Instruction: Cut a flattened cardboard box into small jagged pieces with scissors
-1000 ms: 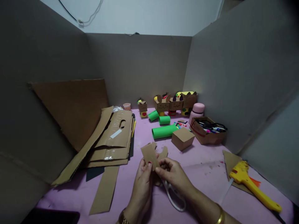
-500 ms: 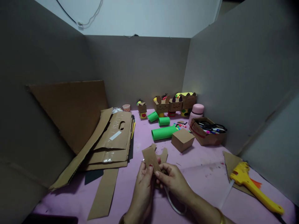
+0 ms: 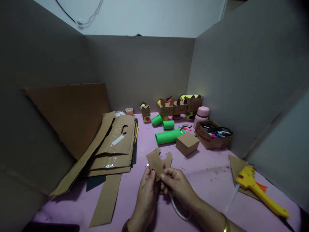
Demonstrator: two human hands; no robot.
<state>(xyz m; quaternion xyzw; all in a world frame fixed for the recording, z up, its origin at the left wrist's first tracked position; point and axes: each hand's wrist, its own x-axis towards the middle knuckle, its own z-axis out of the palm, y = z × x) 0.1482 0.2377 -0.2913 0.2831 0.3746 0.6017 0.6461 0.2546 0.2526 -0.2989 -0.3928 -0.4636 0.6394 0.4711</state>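
A small flat piece of brown cardboard [image 3: 154,162] stands tilted between my hands near the front of the table. My left hand [image 3: 147,185] grips its lower left side, thumb on its face. With thumb and fingers, my right hand [image 3: 177,183] pinches its lower right edge. Behind it lies a cut cardboard piece with a curved notch [image 3: 168,158], partly hidden by my fingers. A white loop [image 3: 179,211] shows below my right hand; what it belongs to is hidden.
Stacked cardboard [image 3: 120,138] and a strip [image 3: 106,201] lie left. Ahead are green tubes [image 3: 166,137], a cardboard box [image 3: 187,144], decorated cardboard animals [image 3: 166,111] and a pink bottle [image 3: 202,115]. A pen box [image 3: 212,141] and yellow glue gun [image 3: 260,191] are right. Grey partitions [image 3: 142,67] enclose the table.
The cardboard piece has tilted slightly to the left in my fingers, and my right thumb sits a little higher on its edge. The whole view has shifted slightly.
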